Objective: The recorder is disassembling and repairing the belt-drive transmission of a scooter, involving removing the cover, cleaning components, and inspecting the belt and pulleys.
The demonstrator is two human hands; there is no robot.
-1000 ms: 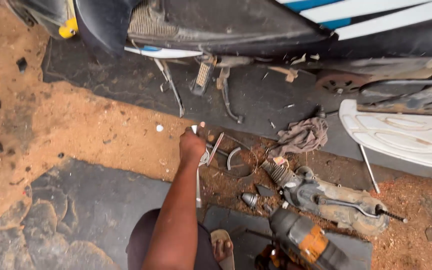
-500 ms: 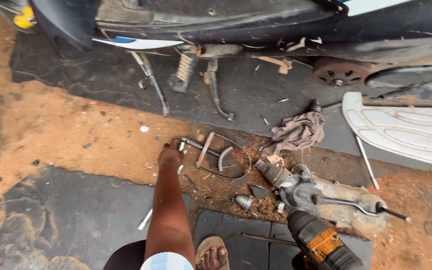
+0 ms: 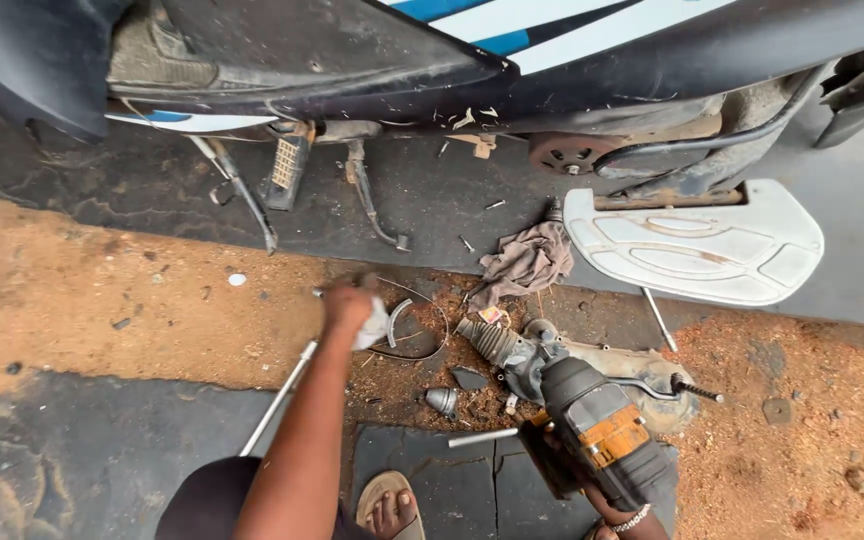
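My left hand (image 3: 345,305) reaches out over the dirt, fingers closed at the top end of a long silver metal rod (image 3: 277,400) that slants down to the left. A small white piece (image 3: 376,325) shows beside the hand, next to a thin wire ring (image 3: 422,338). My right hand (image 3: 617,512) at the bottom edge grips a grey and orange power drill (image 3: 597,430). The drill points toward a dirty metal engine part (image 3: 652,375) with a ribbed rubber hose (image 3: 487,340).
A black scooter (image 3: 352,60) spans the top, its stands (image 3: 372,205) hanging down. A white plastic panel (image 3: 697,245) and a grey rag (image 3: 527,260) lie on the ground. A small metal cone (image 3: 442,400), a short silver bar (image 3: 482,436) and my sandalled foot (image 3: 387,505) are close by.
The rod has swung from straight under my left hand to slanting down-left. The drill has come further up into view toward the engine part.
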